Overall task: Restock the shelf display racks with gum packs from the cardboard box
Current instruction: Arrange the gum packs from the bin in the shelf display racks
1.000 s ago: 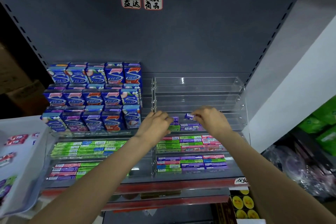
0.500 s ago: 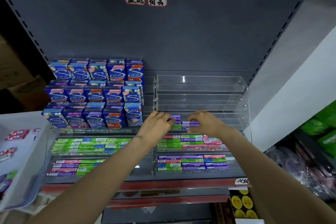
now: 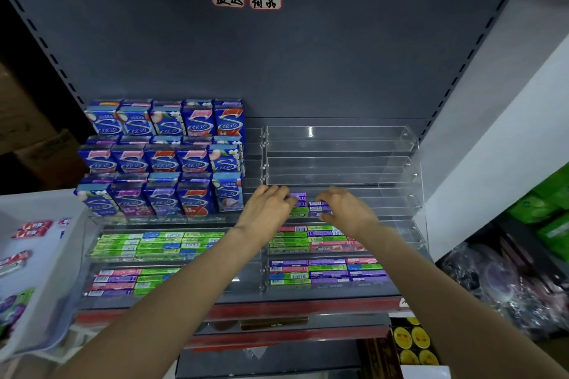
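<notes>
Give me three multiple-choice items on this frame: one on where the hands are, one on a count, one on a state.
1. Where are both hands?
A. at the right rack's middle tier
B. in the white bin
C. on the top tier

2. How many rows of blue boxes stand in the left rack?
A. one
B. three
C. five

3. What state are the right rack's two top tiers in?
A. full
B. empty
C. covered

A: the left hand and right hand meet over the purple packs.
B: the blue boxes form three stepped rows.
B: the top tiers show only clear plastic.
</notes>
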Demonstrator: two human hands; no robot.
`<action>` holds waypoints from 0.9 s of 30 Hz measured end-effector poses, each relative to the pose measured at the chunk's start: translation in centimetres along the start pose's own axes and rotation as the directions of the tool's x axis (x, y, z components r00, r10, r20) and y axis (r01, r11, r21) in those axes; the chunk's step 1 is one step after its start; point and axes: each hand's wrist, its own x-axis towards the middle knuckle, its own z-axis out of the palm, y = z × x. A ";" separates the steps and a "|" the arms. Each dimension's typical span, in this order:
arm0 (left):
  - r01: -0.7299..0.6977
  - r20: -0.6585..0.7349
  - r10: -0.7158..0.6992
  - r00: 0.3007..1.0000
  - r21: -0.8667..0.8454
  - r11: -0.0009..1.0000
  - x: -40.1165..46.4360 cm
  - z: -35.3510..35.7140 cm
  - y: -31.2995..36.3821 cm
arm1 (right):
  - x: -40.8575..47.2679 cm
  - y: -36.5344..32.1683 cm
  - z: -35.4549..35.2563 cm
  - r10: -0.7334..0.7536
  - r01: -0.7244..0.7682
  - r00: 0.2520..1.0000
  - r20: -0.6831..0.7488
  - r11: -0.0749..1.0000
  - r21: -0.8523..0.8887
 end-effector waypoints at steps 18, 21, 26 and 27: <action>-0.007 0.009 0.007 1.000 -0.032 0.999 0.0 0.0 -0.1 | -0.4 -1.2 -0.4 0.015 -0.015 1.000 -0.014 0.999 -0.034; -0.010 0.024 0.011 1.000 -0.028 1.000 0.0 -0.1 -0.1 | -0.5 -1.5 -0.2 0.018 -0.019 1.000 -0.019 0.999 -0.041; -0.006 0.035 0.008 0.999 -0.051 0.999 0.0 -0.3 -0.2 | -0.4 -1.4 -0.3 0.024 -0.025 1.000 -0.012 1.000 -0.010; -0.004 0.033 0.006 0.999 -0.061 0.998 0.0 -0.4 -0.2 | -0.4 -1.5 -0.4 0.023 -0.023 1.000 -0.009 1.000 -0.009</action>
